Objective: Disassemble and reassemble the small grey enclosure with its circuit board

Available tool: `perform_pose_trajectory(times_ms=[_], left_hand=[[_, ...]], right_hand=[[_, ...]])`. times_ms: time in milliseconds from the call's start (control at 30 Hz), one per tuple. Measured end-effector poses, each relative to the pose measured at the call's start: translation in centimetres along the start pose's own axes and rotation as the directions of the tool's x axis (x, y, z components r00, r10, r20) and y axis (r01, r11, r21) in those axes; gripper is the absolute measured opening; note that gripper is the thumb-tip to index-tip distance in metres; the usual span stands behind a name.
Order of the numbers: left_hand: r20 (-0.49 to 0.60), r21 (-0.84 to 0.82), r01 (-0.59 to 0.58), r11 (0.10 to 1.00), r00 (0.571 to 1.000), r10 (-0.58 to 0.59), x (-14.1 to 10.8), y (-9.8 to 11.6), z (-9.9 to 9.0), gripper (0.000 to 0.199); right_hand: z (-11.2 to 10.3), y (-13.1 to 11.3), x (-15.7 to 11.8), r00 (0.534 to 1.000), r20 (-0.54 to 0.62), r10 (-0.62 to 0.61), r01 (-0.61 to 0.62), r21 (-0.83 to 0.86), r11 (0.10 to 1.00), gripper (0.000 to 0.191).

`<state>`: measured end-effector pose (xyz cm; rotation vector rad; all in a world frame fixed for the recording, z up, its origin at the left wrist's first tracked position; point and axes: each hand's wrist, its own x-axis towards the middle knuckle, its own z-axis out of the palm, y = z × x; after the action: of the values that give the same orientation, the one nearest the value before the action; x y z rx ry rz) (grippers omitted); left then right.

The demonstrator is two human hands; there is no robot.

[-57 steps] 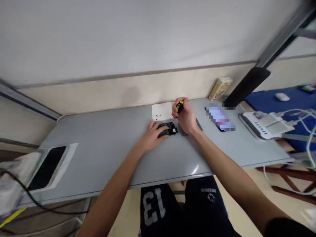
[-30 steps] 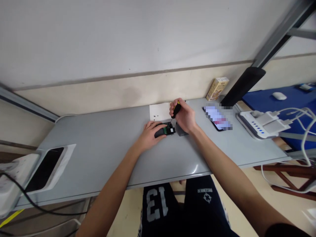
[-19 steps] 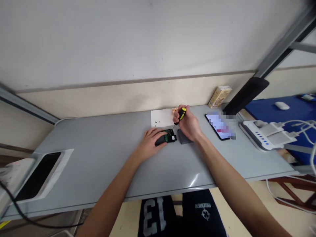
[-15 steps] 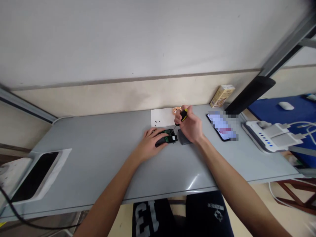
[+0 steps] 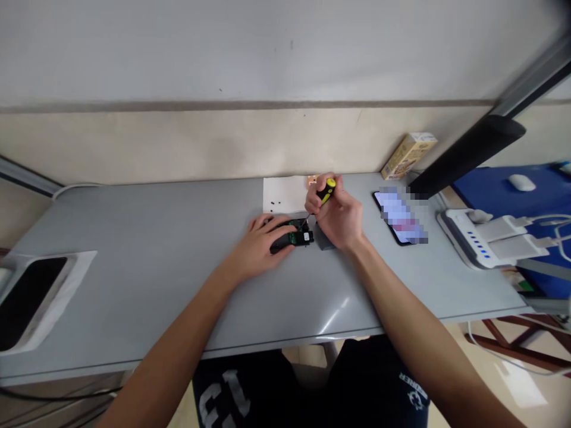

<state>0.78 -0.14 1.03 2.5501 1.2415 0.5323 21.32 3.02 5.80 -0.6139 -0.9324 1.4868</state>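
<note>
My right hand [image 5: 339, 211] is closed round the black and yellow handle of a screwdriver [image 5: 328, 191]. The thin shaft slants down and left, its tip inside an opened black electronic device [image 5: 304, 238] with green circuit board showing. The exact spot under the tip is too small to make out. My left hand [image 5: 254, 246] grips the device from the left, fingers over its far side and thumb along the near side, keeping it on the table. Right of the device lies a dark grey part [image 5: 325, 241], partly covered by my right hand.
Behind the hands, a white sheet [image 5: 285, 193] bears several tiny black pieces, likely screws, and an orange item [image 5: 311, 180]. A phone [image 5: 399, 217], a carton [image 5: 409, 156], a black cylinder [image 5: 468, 157] and a power strip [image 5: 473, 241] stand rightward. Another dark-screened device [image 5: 33, 300] lies far left.
The camera view has shifted, so the table sits higher and further left. The screwdriver handle has turned a little in my right hand. My left hand still holds the device.
</note>
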Motion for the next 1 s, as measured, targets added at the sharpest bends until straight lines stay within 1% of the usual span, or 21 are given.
perform_pose_trajectory(times_ms=[133,200,367,500,600,667,733,867,1000], left_hand=[[0.002,0.017,-0.007,1.0,1.0,0.007,0.0,0.02,0.03,0.031],[0.005,0.024,-0.009,1.0,1.0,0.009,-0.02,0.04,0.01,0.032],[-0.01,0.025,-0.018,1.0,1.0,0.018,-0.15,0.0,0.02,0.031],[-0.001,0.029,-0.022,0.999,1.0,0.022,-0.24,-0.09,-0.01,0.03],[0.0,0.024,-0.026,0.999,1.0,0.026,-0.22,-0.08,-0.05,0.03],[-0.004,0.016,-0.024,1.0,1.0,0.025,-0.18,-0.05,-0.06,0.031],[-0.009,0.01,-0.026,1.0,1.0,0.026,-0.14,-0.05,-0.03,0.032],[-0.004,0.019,-0.044,0.999,0.999,0.044,-0.11,-0.08,0.0,0.031],[-0.002,0.031,-0.055,0.998,0.998,0.055,-0.13,-0.06,-0.02,0.032]], right_hand=[[0.26,-0.14,-0.55,0.992,0.125,0.004,-0.001,-0.028,1.0,0.042],[0.44,-0.24,-0.74,0.987,0.158,0.0,0.007,-0.044,0.999,0.042],[0.74,-0.38,-0.92,0.988,0.153,-0.025,0.035,-0.061,0.998,0.04],[0.6,-0.21,-0.8,0.991,0.137,0.008,-0.002,-0.047,0.999,0.04],[0.44,-0.05,-0.68,0.992,0.129,-0.004,0.01,-0.042,0.999,0.039],[0.43,0.03,-0.66,0.995,0.102,-0.013,0.017,-0.045,0.999,0.04],[0.49,0.06,-0.68,0.996,0.089,0.0,0.004,-0.047,0.999,0.041],[0.55,-0.03,-0.71,0.993,0.121,0.017,-0.015,-0.025,1.0,0.041],[0.5,-0.13,-0.64,0.991,0.135,-0.015,0.017,-0.016,1.0,0.04]])
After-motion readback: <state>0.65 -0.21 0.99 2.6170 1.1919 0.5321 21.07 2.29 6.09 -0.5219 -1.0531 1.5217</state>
